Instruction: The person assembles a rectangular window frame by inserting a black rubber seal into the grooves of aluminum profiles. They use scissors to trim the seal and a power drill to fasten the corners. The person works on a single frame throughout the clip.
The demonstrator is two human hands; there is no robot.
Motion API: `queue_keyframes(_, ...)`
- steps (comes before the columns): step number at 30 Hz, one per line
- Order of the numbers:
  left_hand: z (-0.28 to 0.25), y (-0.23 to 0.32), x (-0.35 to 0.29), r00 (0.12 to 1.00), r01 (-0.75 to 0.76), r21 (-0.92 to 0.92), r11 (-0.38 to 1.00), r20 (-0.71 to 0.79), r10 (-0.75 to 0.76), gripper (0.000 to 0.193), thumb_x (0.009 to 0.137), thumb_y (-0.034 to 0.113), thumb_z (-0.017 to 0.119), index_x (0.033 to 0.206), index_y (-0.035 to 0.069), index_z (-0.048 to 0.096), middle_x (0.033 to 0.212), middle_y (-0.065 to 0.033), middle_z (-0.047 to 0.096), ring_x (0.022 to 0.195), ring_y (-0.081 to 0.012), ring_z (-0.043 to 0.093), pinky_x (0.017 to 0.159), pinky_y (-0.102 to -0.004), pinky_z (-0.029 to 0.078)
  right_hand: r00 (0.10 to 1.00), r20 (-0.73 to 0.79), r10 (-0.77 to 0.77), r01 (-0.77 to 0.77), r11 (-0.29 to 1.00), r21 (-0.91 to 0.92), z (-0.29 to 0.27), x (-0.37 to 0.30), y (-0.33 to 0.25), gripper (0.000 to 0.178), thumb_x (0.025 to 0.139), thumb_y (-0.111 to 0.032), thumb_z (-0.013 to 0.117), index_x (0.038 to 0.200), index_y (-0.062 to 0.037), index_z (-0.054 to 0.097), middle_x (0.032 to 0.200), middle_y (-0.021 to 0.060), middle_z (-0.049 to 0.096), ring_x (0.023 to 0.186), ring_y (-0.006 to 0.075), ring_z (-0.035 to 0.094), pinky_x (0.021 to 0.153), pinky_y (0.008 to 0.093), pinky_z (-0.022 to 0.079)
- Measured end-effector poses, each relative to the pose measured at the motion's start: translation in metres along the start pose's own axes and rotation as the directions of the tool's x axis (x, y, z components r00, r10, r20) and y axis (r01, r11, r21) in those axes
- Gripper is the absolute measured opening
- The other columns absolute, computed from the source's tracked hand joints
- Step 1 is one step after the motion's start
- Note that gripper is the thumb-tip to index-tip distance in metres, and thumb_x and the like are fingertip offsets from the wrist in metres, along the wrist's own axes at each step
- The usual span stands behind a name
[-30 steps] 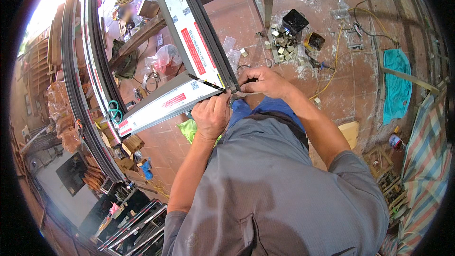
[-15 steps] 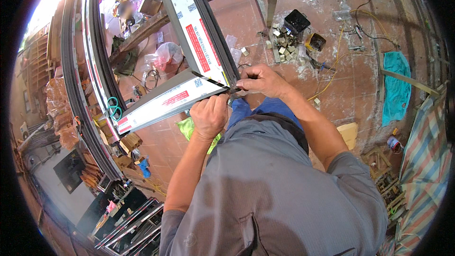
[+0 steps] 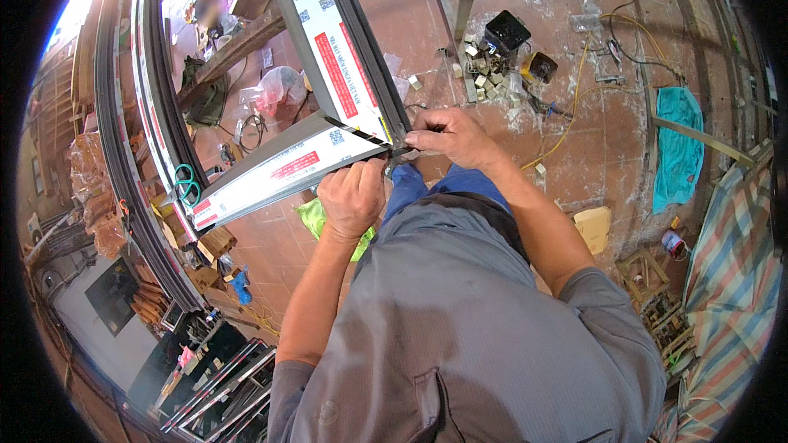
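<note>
Floor (image 3: 591, 156): reddish tile, dusty, white splatter, fills most of the view.

Frame corner (image 3: 394, 143): two aluminium profiles meet in front of the person's chest. Upright profile (image 3: 336, 57) runs from the joint toward the top of the view, white protective film with a red label, dark rubber seal along its right edge. Lower profile (image 3: 279, 168) runs from the joint down-left, same film and red label, far end near a green loop (image 3: 187, 183) on the stacked profiles.

Curved profile stack (image 3: 135, 139): long dark and silver lengths along the left side, bent by the lens.

Striped tarp (image 3: 730, 295) at the right edge. Teal cloth (image 3: 677, 143) lies on the floor above it, well apart from the frame.

Left hand (image 3: 353, 197): closed in a fist just below the joint, knuckles up, touching the underside of the lower profile's end. Cannot tell what it grips; the palm side is hidden.

Right hand (image 3: 451, 138): fingers pinched narrow on the joint from the right, thumb and forefinger pressing at the seal end where the two profiles meet.

Green-yellow rag (image 3: 316, 220) on the floor under the left wrist, partly covered by the forearm.

Small stuff beyond the joint: black box (image 3: 506, 31), pile of small pale blocks (image 3: 484, 74) beside it, yellow cable (image 3: 574, 107) trailing across the floor to the right.
</note>
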State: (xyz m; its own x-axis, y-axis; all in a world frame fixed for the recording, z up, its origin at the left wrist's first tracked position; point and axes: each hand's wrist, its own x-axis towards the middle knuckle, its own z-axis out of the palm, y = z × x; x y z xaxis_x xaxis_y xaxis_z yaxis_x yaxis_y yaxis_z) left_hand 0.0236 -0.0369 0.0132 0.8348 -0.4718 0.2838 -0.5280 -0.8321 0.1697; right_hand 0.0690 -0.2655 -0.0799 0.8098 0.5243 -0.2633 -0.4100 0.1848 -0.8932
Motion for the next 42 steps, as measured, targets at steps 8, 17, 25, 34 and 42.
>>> queue_keyframes(8, 0.003, 0.001, -0.002, 1.0, 0.004, 0.006, 1.0, -0.026, -0.003, 0.018, 0.084, 0.01, 0.085, 0.099, 0.013, 0.076, 0.072, -0.001, 0.062, 0.059, -0.0207, 0.06, 0.057, -0.0365, 0.045, 0.995, 0.096, 0.013, -0.007, 0.998, -0.065, -0.029, -0.012, 0.007, 0.02, 0.103, -0.016, 0.075, 0.11, 0.0013, 0.079, 0.105, 0.0036, 0.076, 0.102, 0.0126, 0.067, 0.093, 0.0312, 0.053)
queue_keyframes(17, 0.017, 0.004, -0.003, 0.984, 0.07, -0.068, 0.995, -0.158, -0.08, 0.02, 0.078, 0.008, 0.087, 0.095, 0.014, 0.077, 0.07, -0.0013, 0.065, 0.058, -0.0214, 0.062, 0.058, -0.0369, 0.047, 0.998, 0.033, -0.058, 0.056, 0.996, 0.068, -0.01, -0.013, 0.006, 0.024, 0.101, -0.019, 0.077, 0.11, 0.0027, 0.079, 0.101, 0.0036, 0.075, 0.096, 0.0118, 0.067, 0.087, 0.0303, 0.055)
queue_keyframes(25, 0.01, -0.001, -0.006, 0.996, 0.058, 0.0, 0.998, -0.072, -0.058, 0.016, 0.08, 0.009, 0.083, 0.093, 0.014, 0.074, 0.07, -0.0015, 0.064, 0.057, -0.0221, 0.061, 0.057, -0.037, 0.047, 0.999, -0.03, 0.028, -0.028, 1.0, -0.001, 0.009, 0.0, -0.007, 0.025, 0.101, -0.025, 0.078, 0.099, 0.0, 0.08, 0.078, -0.0028, 0.063, 0.075, 0.0081, 0.054, 0.066, 0.0298, 0.043)
queue_keyframes(34, -0.005, -0.018, -0.018, 0.999, 0.045, 0.042, 0.998, -0.013, -0.044, 0.019, 0.077, 0.008, 0.08, 0.093, 0.013, 0.072, 0.073, -0.0034, 0.065, 0.061, -0.0243, 0.062, 0.059, -0.0382, 0.047, 0.998, -0.067, 0.007, -0.013, 0.996, -0.092, 0.009, -0.002, -0.008, 0.022, 0.104, -0.021, 0.075, 0.101, 0.0006, 0.077, 0.087, -0.0028, 0.066, 0.084, 0.0079, 0.058, 0.075, 0.0271, 0.047)
queue_keyframes(42, -0.007, -0.023, -0.028, 0.997, 0.077, 0.028, 0.997, -0.004, -0.077, 0.02, 0.081, 0.009, 0.083, 0.098, 0.011, 0.072, 0.074, -0.0059, 0.066, 0.063, -0.0266, 0.064, 0.061, -0.0392, 0.049, 0.992, -0.125, -0.015, -0.001, 0.993, -0.122, 0.013, -0.003, -0.008, 0.029, 0.101, -0.028, 0.078, 0.1, 0.0003, 0.08, 0.084, 0.0055, 0.07, 0.083, 0.0111, 0.063, 0.076, 0.0313, 0.05)
